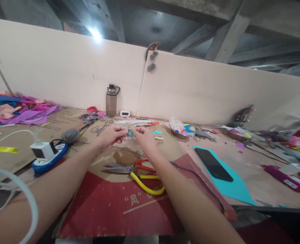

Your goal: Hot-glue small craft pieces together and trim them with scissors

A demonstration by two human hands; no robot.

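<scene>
My left hand [111, 136] and my right hand [144, 136] meet over the middle of the workbench, fingers pinched together. Between their fingertips sits a small teal piece [130, 133], held by both hands. Just below my hands lie scissors [124, 168] with red and yellow handles on brown cardboard. A few small teal scraps [157, 132] lie to the right of my right hand.
A grey water bottle [111, 100] stands at the back wall. A blue power strip with a white charger [47, 154] lies left. A black phone [213, 164] rests on a teal sheet [235, 186] at right. Piles of coloured paper [23, 110] fill the far left; pens and clutter spread right.
</scene>
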